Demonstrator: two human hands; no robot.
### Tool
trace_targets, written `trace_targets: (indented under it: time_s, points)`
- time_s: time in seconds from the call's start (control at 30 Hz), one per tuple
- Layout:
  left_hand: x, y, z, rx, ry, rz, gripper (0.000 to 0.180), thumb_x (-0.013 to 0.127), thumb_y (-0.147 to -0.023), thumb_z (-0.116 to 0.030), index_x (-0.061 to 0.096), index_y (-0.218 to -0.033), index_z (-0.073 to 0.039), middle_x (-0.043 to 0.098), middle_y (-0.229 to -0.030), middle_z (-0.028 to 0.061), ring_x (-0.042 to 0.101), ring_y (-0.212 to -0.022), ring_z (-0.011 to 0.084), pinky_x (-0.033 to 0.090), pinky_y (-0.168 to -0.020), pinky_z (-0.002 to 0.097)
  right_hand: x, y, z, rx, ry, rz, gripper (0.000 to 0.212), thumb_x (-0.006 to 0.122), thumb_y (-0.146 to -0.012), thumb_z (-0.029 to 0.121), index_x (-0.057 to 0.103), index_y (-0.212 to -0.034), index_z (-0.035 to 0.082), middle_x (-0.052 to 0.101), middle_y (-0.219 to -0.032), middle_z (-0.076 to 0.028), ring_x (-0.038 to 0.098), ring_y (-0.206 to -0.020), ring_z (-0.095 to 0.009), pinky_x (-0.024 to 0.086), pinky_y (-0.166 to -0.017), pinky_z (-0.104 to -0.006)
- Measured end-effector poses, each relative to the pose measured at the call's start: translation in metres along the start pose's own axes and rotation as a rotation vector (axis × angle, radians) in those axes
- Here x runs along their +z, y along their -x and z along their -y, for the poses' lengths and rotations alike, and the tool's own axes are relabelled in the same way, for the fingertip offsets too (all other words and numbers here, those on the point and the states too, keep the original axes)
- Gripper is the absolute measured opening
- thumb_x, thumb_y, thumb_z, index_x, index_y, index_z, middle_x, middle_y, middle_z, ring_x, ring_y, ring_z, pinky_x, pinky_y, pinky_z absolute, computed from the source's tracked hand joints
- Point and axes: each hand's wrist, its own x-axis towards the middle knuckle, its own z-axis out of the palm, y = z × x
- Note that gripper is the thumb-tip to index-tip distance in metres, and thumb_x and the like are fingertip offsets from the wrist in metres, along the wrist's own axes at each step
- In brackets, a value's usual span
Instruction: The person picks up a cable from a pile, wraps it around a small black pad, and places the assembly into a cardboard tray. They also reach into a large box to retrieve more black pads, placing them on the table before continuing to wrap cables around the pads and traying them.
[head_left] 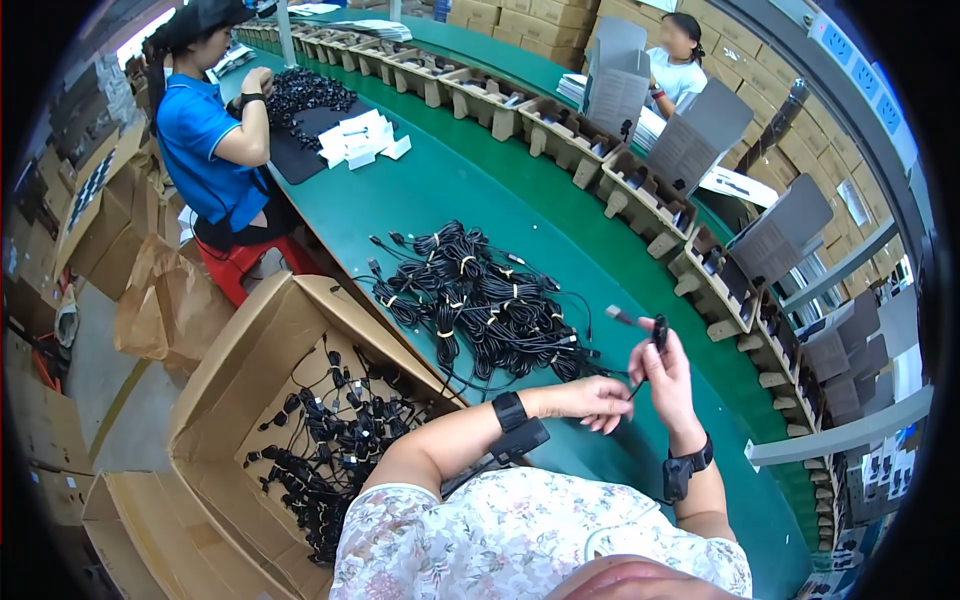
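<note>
A black USB cable point(659, 332) is in my right hand point(668, 378), raised over the right part of the green table. Its small coiled part stands up between my fingers and thumb, and a grey plug sticks out to the left. My left hand point(592, 401) is lower and close beside it, fingers bent and closed around a strand running down from the right hand. Just beyond my left hand lies a large pile of black cables point(480, 295), many tied into bundles with pale bands.
Left of me stands an open cardboard box point(225, 400) holding many cables. Cardboard trays point(640, 190) line the far side of the green table point(350, 210). A co-worker in blue point(205, 130) works at the upper left by white papers point(362, 138); another person point(680, 75) sits across.
</note>
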Motion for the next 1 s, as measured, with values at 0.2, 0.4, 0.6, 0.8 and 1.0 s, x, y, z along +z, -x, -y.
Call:
trace_targets:
  time_s: [0.2,0.4,0.6,0.8,1.0]
  points:
    - [0.005,-0.011,0.024,0.275,-0.351,-0.202,0.023,0.05,-0.094,-0.028,0.058,-0.094,-0.007,0.058,-0.072,0.0001,0.054,-0.059,0.0081,0.041,-0.051,0.0193,-0.024,0.012,0.003,0.016,-0.201,-0.069,0.031,0.047,-0.095,0.015,0.043,-0.124,0.005,0.054,-0.078,-0.004,0.05,-0.062,-0.009,0.044,-0.058,-0.0213]
    - [0.009,-0.012,0.023,0.283,-0.158,-0.338,0.022,0.052,-0.092,-0.026,0.055,-0.09,-0.004,0.055,-0.068,0.0005,0.051,-0.059,0.0087,0.041,-0.051,0.0224,-0.031,0.012,-0.012,-0.42,0.447,0.063,0.037,0.051,-0.092,0.014,0.041,-0.126,0.003,0.056,-0.08,-0.005,0.056,-0.068,-0.015,0.048,-0.063,-0.0256]
    - [-0.004,-0.007,0.028,0.317,-0.053,-0.441,0.016,0.051,-0.093,-0.02,0.054,-0.092,-0.004,0.054,-0.07,0.002,0.052,-0.058,0.0089,0.041,-0.05,0.0219,-0.012,0.026,0.009,-0.068,0.497,0.326,0.034,0.051,-0.091,0.009,0.044,-0.123,0.002,0.057,-0.081,-0.005,0.057,-0.075,-0.015,0.047,-0.066,-0.0256]
    - [0.005,-0.007,0.005,0.274,0.023,-0.632,0.019,0.045,-0.096,-0.022,0.051,-0.099,-0.004,0.055,-0.076,0.0033,0.054,-0.06,0.0082,0.04,-0.048,0.0192,-0.039,0.019,-0.019,0.228,0.259,0.104,0.031,0.054,-0.09,0.011,0.049,-0.12,0.003,0.056,-0.082,-0.004,0.054,-0.072,-0.012,0.045,-0.063,-0.0265]
    - [0.001,-0.001,0.017,0.255,0.061,-0.638,0.021,0.042,-0.097,-0.023,0.048,-0.105,-0.004,0.056,-0.081,0.0056,0.055,-0.06,0.0089,0.04,-0.048,0.0185,-0.091,-0.019,-0.024,0.045,0.291,-0.158,0.031,0.047,-0.094,0.016,0.047,-0.122,0.003,0.049,-0.077,0.0,0.046,-0.065,-0.007,0.038,-0.057,-0.0203]
